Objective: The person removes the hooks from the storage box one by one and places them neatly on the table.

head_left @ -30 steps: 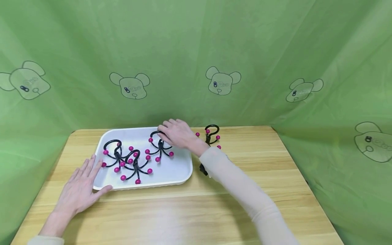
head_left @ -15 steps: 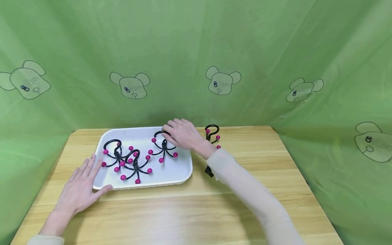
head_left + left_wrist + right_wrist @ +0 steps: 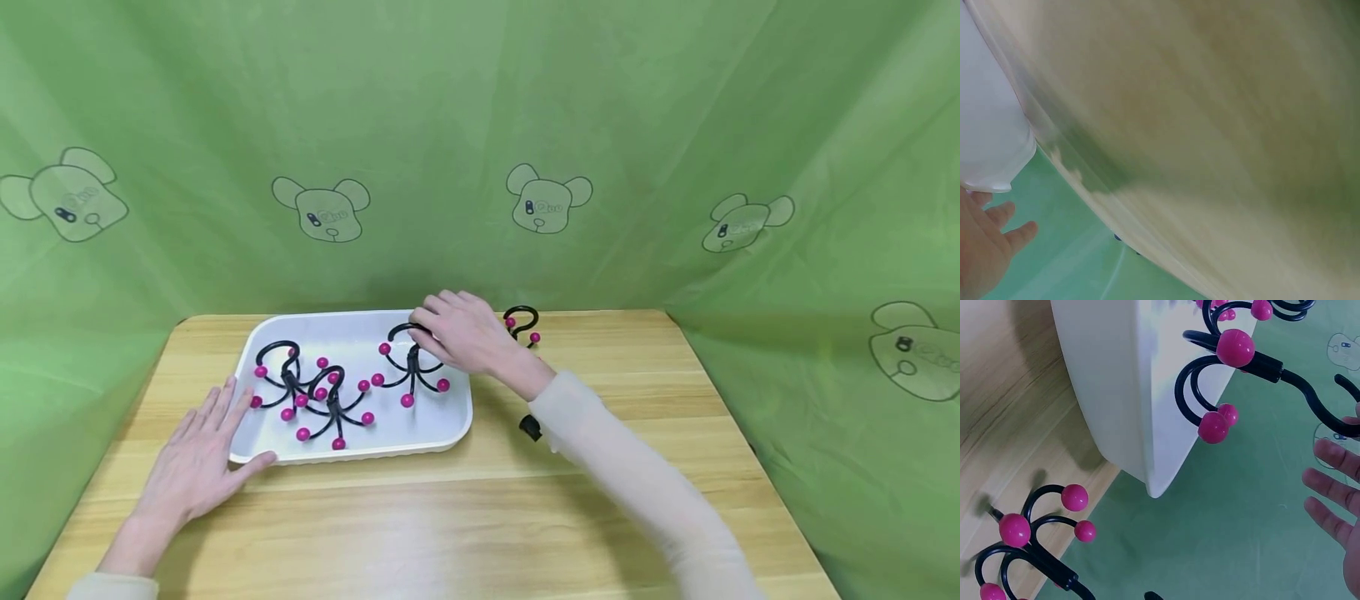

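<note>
My right hand (image 3: 468,333) holds the hooked handle of a black claw-shaped massager (image 3: 413,364) with pink ball tips, at the right end of the white tray (image 3: 427,433). In the right wrist view, the handle of this massager (image 3: 1266,366) runs to the fingers (image 3: 1329,481) at the right edge. Whether its balls touch the tray bottom I cannot tell. Two similar massagers, one on the left (image 3: 288,379) and one nearer me (image 3: 335,406), lie close together in the tray. My left hand (image 3: 195,462) rests with spread fingers at the tray's left front corner.
Another massager (image 3: 521,321) stands on the wooden table (image 3: 637,375) right of the tray, partly hidden by my right arm; the right wrist view shows its pink balls (image 3: 1015,530). A small black object (image 3: 530,427) shows under the right sleeve. Green curtains (image 3: 435,250) surround the table.
My right hand and the massager it holds have moved to the right and slightly nearer me. The small black object under the sleeve has shifted along with the arm. My left hand has stayed still.
</note>
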`<state>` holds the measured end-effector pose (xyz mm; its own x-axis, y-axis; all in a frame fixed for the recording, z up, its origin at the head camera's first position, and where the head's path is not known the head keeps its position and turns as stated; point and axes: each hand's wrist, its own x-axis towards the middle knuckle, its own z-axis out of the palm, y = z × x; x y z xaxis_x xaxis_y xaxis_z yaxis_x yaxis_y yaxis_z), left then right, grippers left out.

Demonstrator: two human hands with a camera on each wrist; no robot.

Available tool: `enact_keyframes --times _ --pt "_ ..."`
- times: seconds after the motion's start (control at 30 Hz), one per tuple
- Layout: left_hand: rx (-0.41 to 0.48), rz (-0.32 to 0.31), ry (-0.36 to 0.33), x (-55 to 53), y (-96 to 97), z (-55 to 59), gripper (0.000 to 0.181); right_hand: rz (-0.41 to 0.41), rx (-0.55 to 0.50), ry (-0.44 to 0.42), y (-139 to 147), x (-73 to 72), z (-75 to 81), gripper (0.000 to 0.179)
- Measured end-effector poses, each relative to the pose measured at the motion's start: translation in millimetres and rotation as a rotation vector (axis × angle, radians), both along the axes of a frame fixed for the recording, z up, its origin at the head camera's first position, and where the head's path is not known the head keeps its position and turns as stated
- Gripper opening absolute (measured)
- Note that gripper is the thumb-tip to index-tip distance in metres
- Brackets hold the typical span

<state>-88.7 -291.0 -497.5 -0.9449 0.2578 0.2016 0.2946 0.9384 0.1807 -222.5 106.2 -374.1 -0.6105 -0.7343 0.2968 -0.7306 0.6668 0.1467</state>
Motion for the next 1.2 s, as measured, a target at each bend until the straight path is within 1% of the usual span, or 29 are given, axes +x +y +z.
enact_keyframes --times 0.23,0.53,0.83,0.93,1.2 --pt "-0.007 0.0 0.005 -0.1 -0.1 0.5 0.107 0.009 -0.027 0.031 9 10.1 6.6 0.03" --pt "-0.008 0.003 0.004 0.8 -0.8 0.4 0.106 0.025 -0.077 0.054 27 21.6 9.9 0.026" --pt "-0.007 0.008 0.008 0.5 -0.2 1.7 0.106 0.084 -0.161 0.145 45 29.8 14.1 0.019" --pt "-0.01 0.01 0.007 0.1 -0.2 1.4 0.106 0.09 -0.183 0.145 51 32.8 14.6 0.018" --pt "-0.008 0.013 -0.001 0.0 -1.0 -0.2 0.105 0.072 -0.203 0.121 70 39.8 16.3 0.03"
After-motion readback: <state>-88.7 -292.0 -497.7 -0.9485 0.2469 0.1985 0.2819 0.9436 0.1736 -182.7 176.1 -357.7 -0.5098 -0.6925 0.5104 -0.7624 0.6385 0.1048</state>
